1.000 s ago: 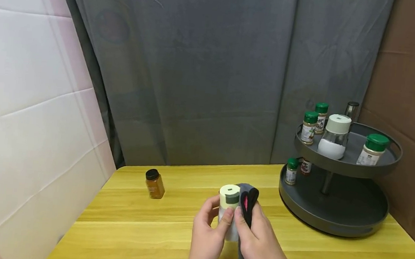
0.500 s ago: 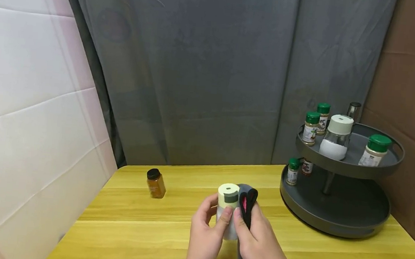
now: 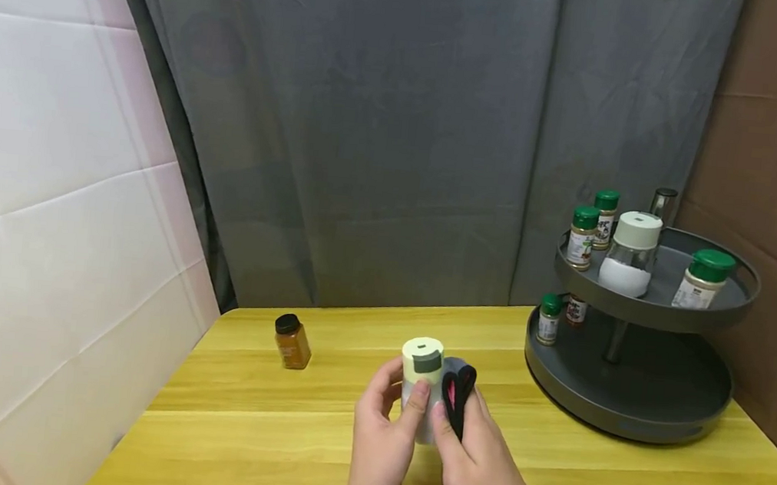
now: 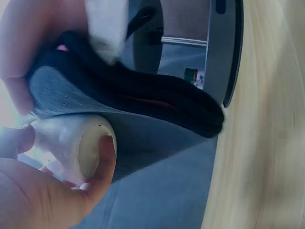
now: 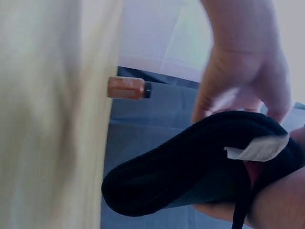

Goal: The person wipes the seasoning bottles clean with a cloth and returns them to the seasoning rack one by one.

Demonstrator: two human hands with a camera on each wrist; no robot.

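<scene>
My left hand [image 3: 381, 438] holds a seasoning shaker [image 3: 422, 351] upright above the wooden table, its thumb on the near side. The shaker has a cream lid with a grey-green flap and a pale body. Against its right side my right hand [image 3: 490, 467] grips a folded grey cloth [image 3: 464, 395] with black edging. In the left wrist view, a finger of the left hand reaches under the shaker's base [image 4: 89, 151], and the cloth [image 4: 138, 102] lies along its side. A white tag [image 5: 264, 149] hangs from the cloth in the right wrist view.
A brown spice jar [image 3: 293, 348] with a black cap stands on the table [image 3: 218, 443] at left. At right is a dark two-tier turntable rack [image 3: 629, 429], bearing several green-capped spice jars and a cream-lidded shaker [image 3: 624, 275]. A grey curtain [image 3: 397, 143] hangs behind.
The shaker has shifted slightly left and up with my left hand. My right hand and the cloth have moved a little down and left along the shaker's side.
</scene>
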